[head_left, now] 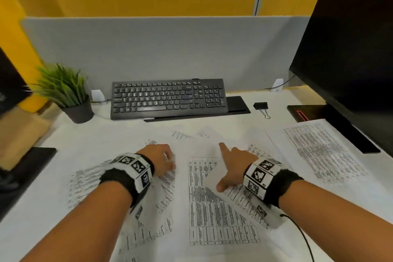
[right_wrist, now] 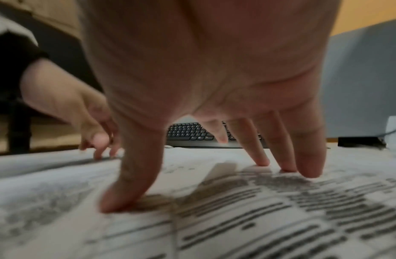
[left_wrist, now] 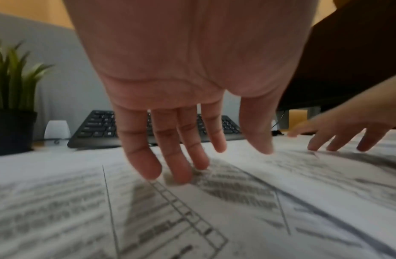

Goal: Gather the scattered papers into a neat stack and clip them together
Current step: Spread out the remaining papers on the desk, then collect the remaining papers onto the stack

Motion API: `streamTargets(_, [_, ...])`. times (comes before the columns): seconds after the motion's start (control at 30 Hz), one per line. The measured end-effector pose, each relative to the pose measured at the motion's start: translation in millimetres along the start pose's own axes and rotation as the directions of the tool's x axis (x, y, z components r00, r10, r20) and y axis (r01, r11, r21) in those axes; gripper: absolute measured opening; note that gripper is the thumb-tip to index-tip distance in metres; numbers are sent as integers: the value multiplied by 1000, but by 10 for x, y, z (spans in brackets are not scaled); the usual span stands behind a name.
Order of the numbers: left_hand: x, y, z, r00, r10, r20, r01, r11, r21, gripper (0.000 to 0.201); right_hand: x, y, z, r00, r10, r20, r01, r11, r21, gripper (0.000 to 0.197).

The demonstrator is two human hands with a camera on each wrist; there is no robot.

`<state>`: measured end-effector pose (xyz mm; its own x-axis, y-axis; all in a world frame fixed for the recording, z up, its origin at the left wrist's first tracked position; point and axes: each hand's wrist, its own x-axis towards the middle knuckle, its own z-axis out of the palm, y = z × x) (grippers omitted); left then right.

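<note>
I see the desk (head_left: 89,134) first, with the papers (head_left: 221,208) spread loose across its near half: overlapping sheets under my hands and 1 more sheet (head_left: 319,149) lying apart to the right by the monitor base. No stack exists yet, so I judge the gathering barely begun. My left hand (head_left: 161,159) has its fingers straight, the tips pressing down on a sheet, grasping nothing. My right hand (head_left: 234,166) is likewise splayed, thumb and 3 fingertips planted on paper, the index lifted, nothing pinched. The binder clip (head_left: 261,106) sits untouched beyond the sheets, right of the keyboard (head_left: 168,98). Left to do, as I judge it: sliding everything together, squaring edges, then clipping.
</note>
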<state>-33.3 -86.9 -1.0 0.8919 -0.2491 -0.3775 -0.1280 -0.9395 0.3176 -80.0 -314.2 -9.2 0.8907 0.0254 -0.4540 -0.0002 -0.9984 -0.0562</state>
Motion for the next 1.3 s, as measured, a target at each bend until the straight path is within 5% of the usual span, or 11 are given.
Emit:
streamTargets(0.1, [106,42,154,995,-67,79,65,998,26,60,-49,-54,37,996,-47,-76,49,998,29,106])
streamTargets(0.3, [162,77,254,991,-108,76,99,989,114,84,-142,-212,121,968,-221,-121,246,936,253,84])
streamTargets(0.4, [144,82,233,992,-91,83,81,990,111,73,114,4,-29,969,-20,-246,88,959,270,85])
streamTargets(0.5, [132,-79,154,999,-40,-32,41,998,47,51,323,342,-143,972,179,-149,-158,977,146,99])
streamTargets(0.57, [127,-334,2,987,-92,-134,102,992,71,48,368,442,-145,978,192,-85,-181,977,116,102])
streamTargets(0.7, [82,-945,-247,951,-286,-120,307,919,248,83,381,470,-127,973,197,-117,-187,978,92,101])
streamTargets(0.77, [50,-1162,-226,943,-329,-44,326,894,307,112,391,464,-162,977,192,-96,-174,971,166,84])
streamTargets(0.87, [14,-1368,-159,946,-325,12,306,902,304,134,374,321,-258,985,55,-166,-22,980,199,27])
streamTargets(0.93, [0,-1394,-170,950,-312,23,295,919,263,143,384,131,-289,979,-65,-193,96,983,154,17])
streamTargets(1.1, [-12,-1311,-205,946,-316,-68,323,917,232,129,519,-355,-215,972,-212,-98,220,972,80,57])
streamTargets(1.3, [-42,-1407,-149,948,-308,-79,318,921,226,115,540,-524,-331,959,-238,-154,216,965,-149,44])
